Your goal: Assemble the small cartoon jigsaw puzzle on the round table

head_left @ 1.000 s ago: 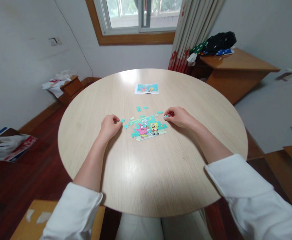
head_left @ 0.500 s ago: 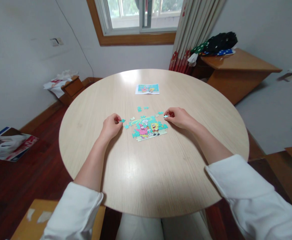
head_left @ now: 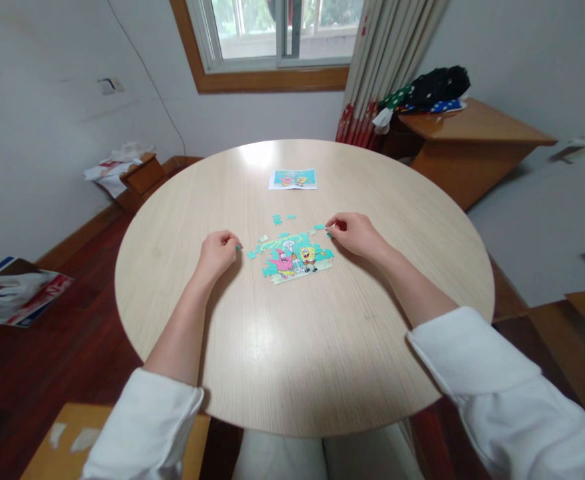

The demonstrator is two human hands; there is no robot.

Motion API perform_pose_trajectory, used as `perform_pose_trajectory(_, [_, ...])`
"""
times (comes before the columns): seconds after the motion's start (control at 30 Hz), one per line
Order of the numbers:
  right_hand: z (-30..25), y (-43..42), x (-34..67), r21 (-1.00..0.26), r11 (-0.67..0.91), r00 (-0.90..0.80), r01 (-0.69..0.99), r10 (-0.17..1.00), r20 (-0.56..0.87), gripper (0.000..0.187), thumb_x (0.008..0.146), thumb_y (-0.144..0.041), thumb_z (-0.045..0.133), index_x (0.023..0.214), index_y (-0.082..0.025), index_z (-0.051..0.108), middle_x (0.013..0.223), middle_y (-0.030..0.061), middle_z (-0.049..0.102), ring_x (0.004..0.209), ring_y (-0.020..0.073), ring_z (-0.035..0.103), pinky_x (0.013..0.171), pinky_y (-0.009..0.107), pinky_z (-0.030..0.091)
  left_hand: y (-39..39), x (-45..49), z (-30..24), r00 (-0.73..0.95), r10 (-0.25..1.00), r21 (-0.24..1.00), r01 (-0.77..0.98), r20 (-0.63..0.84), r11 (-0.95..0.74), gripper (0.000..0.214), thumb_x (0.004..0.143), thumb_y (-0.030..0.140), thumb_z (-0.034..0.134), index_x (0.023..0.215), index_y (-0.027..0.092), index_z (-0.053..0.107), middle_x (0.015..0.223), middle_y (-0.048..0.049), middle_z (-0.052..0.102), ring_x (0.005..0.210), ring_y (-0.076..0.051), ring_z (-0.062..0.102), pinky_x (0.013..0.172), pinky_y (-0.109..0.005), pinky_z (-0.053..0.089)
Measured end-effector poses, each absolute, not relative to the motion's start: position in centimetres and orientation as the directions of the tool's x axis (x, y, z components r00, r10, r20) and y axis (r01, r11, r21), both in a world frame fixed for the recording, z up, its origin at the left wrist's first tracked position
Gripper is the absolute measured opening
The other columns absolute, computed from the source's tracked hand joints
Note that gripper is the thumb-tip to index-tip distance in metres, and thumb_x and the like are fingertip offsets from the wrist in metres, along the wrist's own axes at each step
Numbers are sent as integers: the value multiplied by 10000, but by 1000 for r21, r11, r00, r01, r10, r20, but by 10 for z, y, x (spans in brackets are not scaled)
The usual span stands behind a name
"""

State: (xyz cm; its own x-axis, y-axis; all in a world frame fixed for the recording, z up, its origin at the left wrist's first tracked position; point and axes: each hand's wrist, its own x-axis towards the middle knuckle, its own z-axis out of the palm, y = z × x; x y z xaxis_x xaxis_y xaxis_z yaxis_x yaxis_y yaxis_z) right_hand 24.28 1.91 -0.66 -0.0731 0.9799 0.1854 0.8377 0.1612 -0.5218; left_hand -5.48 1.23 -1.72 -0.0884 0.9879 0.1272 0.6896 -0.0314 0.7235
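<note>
A partly assembled cartoon jigsaw puzzle (head_left: 296, 256) lies in the middle of the round wooden table (head_left: 292, 347). My left hand (head_left: 217, 251) rests just left of it, fingers curled around a small teal puzzle piece (head_left: 239, 247). At the puzzle's upper right corner my right hand (head_left: 353, 233) pinches another teal piece (head_left: 329, 234). Two loose teal pieces (head_left: 282, 218) lie just beyond the puzzle. A printed reference picture (head_left: 293, 179) sits farther back on the table.
A wooden desk (head_left: 472, 137) with a heap of clothes (head_left: 427, 87) stands at the back right beside a curtain (head_left: 382, 60). Bags and papers (head_left: 15, 293) lie on the dark floor at the left. A cardboard box (head_left: 72, 440) sits near my left elbow.
My left hand has drawn its piece closer in, so less of it shows. My right hand has barely shifted. The view has moved slightly.
</note>
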Motion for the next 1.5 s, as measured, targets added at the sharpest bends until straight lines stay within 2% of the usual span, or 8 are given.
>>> perform_pose_trajectory(0.2, [-23,35,239,-504,236,-48,830,932,359,228,823,-134,519,911,-140,729,881,95,673,784,185,589,780,319,443,14,-56,-20,-61,992,628,778,109,-21,190,700,154,456,542,202,551,587,-34,593,638,-195,567,648,-318,419])
perform_pose_trajectory(0.33, [-28,39,238,-513,257,-96,819,943,318,185,816,-207,616,947,-148,733,899,86,647,799,181,588,802,314,450,14,-57,-21,-47,991,603,797,127,-40,162,703,164,469,575,196,563,625,-36,609,666,-196,573,674,-322,430])
perform_pose_trajectory(0.53, [-24,39,240,-510,215,-85,833,960,266,88,803,-182,643,832,-160,724,897,81,650,821,182,586,799,313,449,12,-57,-19,-38,986,619,783,160,-71,165,660,90,469,659,182,605,750,-45,657,739,-184,587,742,-313,438])
perform_pose_trajectory(0.67, [-26,41,240,-510,212,-81,834,960,267,52,788,-173,656,814,-155,698,891,85,662,828,192,588,784,325,459,11,-56,-17,-63,981,659,748,182,-74,172,664,74,479,686,169,621,709,-33,643,694,-173,572,719,-308,433])
perform_pose_trajectory(0.83, [-28,43,240,-529,220,-73,819,956,286,38,761,-139,664,796,-151,669,855,81,671,777,187,588,752,328,464,12,-55,-16,-151,962,818,565,227,-105,44,668,156,606,711,162,612,682,-19,632,652,-150,574,674,-290,444])
perform_pose_trajectory(1.0, [-28,42,240,-591,245,-79,768,953,292,51,740,-141,673,762,-171,637,753,41,662,673,160,566,683,305,458,7,-50,-10,-92,988,956,279,122,-92,140,667,215,698,771,151,630,615,-18,631,552,-140,595,586,-277,462])
perform_pose_trajectory(1.27, [-29,41,241,-614,254,-69,747,949,307,54,728,-134,666,748,-172,634,722,30,663,649,149,561,662,291,446,1,-43,-7,-16,1000,999,44,-11,12,100,730,174,649,804,110,629,741,-69,691,617,-157,664,694,-351,557])
perform_pose_trajectory(1.5, [-28,41,241,-605,265,-76,751,945,320,37,733,-144,661,752,-173,649,716,32,665,652,154,562,664,296,447,-3,-42,-3,57,998,999,29,-41,40,242,644,134,730,871,108,652,766,-68,709,717,-170,693,769,-332,533])
